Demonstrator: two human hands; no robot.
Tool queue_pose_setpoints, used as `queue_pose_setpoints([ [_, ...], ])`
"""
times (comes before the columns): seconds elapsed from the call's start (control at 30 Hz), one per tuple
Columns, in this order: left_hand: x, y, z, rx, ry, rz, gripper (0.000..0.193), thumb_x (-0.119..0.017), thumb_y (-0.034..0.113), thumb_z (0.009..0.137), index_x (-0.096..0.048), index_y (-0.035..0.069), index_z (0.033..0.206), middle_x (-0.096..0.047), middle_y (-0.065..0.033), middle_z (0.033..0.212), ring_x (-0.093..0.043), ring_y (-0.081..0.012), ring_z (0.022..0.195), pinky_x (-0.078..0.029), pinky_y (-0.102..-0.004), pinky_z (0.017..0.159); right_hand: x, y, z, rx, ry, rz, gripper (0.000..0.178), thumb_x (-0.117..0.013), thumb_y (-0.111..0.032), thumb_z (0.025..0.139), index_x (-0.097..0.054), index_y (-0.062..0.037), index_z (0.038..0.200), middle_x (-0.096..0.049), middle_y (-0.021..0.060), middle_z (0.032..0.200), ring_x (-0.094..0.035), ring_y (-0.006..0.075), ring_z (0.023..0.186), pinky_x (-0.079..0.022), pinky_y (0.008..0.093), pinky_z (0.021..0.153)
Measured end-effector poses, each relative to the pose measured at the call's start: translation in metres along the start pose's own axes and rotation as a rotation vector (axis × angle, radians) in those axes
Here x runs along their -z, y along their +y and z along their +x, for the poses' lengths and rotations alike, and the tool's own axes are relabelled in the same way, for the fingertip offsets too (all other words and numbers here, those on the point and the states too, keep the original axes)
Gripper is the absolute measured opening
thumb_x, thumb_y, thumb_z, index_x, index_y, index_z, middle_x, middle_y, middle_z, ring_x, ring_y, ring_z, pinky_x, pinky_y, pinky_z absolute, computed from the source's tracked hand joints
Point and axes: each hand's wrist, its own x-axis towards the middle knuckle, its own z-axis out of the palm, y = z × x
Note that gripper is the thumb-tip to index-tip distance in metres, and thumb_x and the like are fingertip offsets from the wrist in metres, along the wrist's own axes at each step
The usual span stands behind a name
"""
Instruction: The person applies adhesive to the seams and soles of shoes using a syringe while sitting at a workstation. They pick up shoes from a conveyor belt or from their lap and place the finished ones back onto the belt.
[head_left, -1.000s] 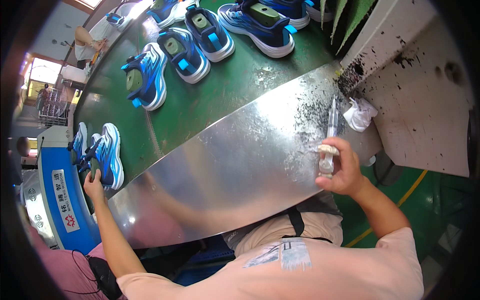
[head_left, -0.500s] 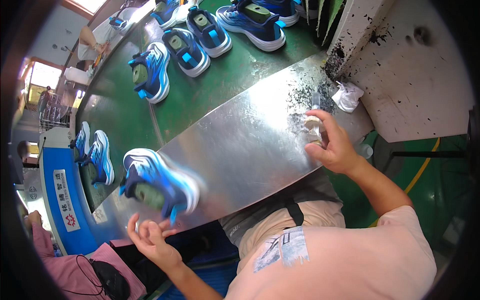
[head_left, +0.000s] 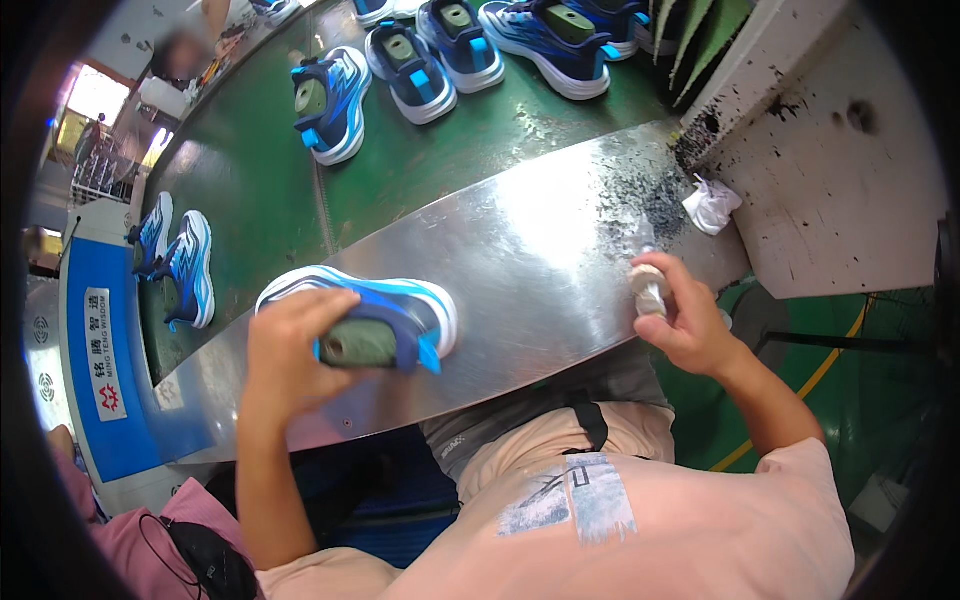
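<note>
A blue and white sneaker (head_left: pixel 430 305) with a green insert in its opening rests on the metal ledge in front of me. My left hand (head_left: pixel 295 350) is closed round its toe end, fingers over the upper and thumb along the near side. Off to the right, my right hand (head_left: pixel 690 320) pinches a small whitish tool (head_left: pixel 648 288) with a round beige flange, held just over the ledge. The tool's far end looks translucent and blurs into the shiny metal, so its exact kind is unclear.
Several similar sneakers (head_left: pixel 410 75) stand on the green belt (head_left: pixel 260 200) beyond the metal ledge (head_left: pixel 520 240). Two more (head_left: pixel 188 268) sit at far left. A crumpled white cloth (head_left: pixel 712 205) lies by the stained panel (head_left: pixel 820 150). A person in pink (head_left: pixel 200 500) is at lower left.
My left hand has moved up and taken hold of the sneaker, which was blurred by motion and now lies more sideways. The right hand with the tool has shifted slightly nearer.
</note>
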Motion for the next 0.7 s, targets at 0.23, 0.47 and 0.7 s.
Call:
queue_pose_setpoints([
  [0.23, -0.047, 0.044, -0.077, 0.009, 0.300, 0.179, 0.039, -0.061, 0.008, 0.055, -0.063, -0.001, 0.092, -0.063, -0.0150, 0.097, -0.061, -0.0316, 0.091, -0.048, -0.0401, 0.083, -0.015, -0.001, -0.003, -0.021, 0.047, -0.071, 0.051, -0.062, -0.029, 0.077, -0.043, -0.0033, 0.118, -0.057, 0.0051, 0.086, -0.050, 0.0101, 0.073, -0.042, 0.0230, 0.065],
  [0.47, -0.071, 0.046, -0.108, 0.077, 0.453, 0.047, 0.019, -0.060, 0.014, 0.071, -0.065, 0.006, 0.088, -0.064, -0.0123, 0.097, -0.061, -0.0273, 0.093, -0.048, -0.0383, 0.082, -0.042, -0.082, 0.030, -0.095, -0.212, 0.284, 0.079, -0.048, -0.065, 0.075, -0.036, -0.0019, 0.120, -0.050, 0.0031, 0.072, -0.044, 0.0045, 0.059, -0.037, 0.0186, 0.049],
  [0.7, -0.083, 0.040, -0.121, 0.047, 0.495, 0.088, 0.016, -0.054, 0.008, 0.078, -0.064, 0.007, 0.091, -0.064, -0.0102, 0.097, -0.061, -0.0238, 0.092, -0.047, -0.0342, 0.084, -0.164, -0.185, 0.132, -0.090, -1.122, 0.948, 0.078, -0.030, -0.071, 0.080, -0.028, -0.0067, 0.123, -0.046, 0.0052, 0.063, -0.037, 0.0079, 0.046, -0.031, 0.0207, 0.039],
])
